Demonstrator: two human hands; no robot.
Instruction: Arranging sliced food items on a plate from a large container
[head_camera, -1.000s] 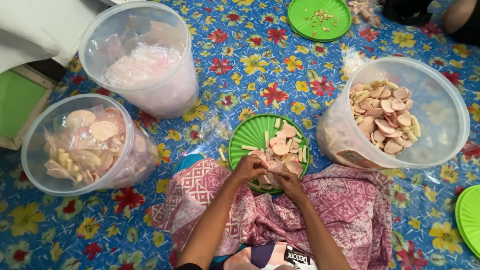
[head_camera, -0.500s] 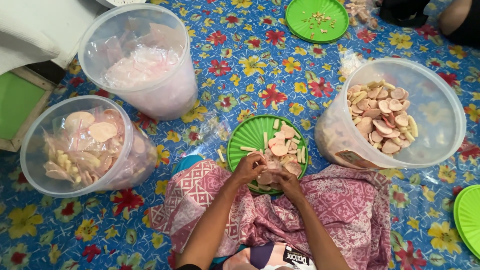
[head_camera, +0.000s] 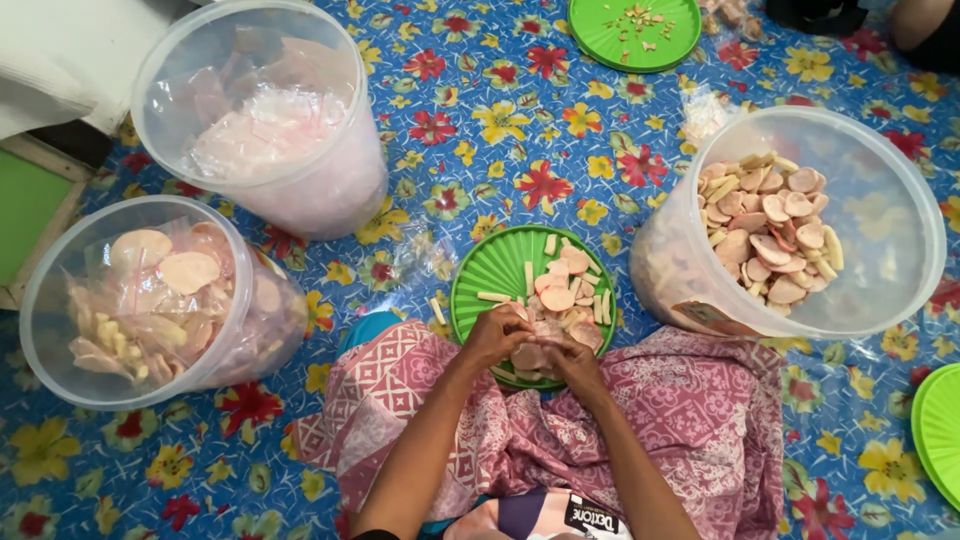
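A green ribbed plate (head_camera: 500, 262) lies on the floral mat in front of my lap, carrying pinkish round crackers (head_camera: 560, 295) and pale stick-shaped pieces. My left hand (head_camera: 493, 337) and my right hand (head_camera: 573, 360) meet over the plate's near edge. Between their fingers is a small clear plastic bag of crackers (head_camera: 533, 352). Both hands are closed around it, and their fingers hide most of the bag.
Three big clear tubs stand around: one at right (head_camera: 900, 235) with loose crackers, one at left (head_camera: 50, 300) with filled bags, one at back left (head_camera: 330, 190) with empty plastic bags. Further green plates lie at the top (head_camera: 600, 30) and right edge (head_camera: 940, 430).
My hands stay at the plate's near edge, with only small finger movements on the bag. The view has shifted slightly.
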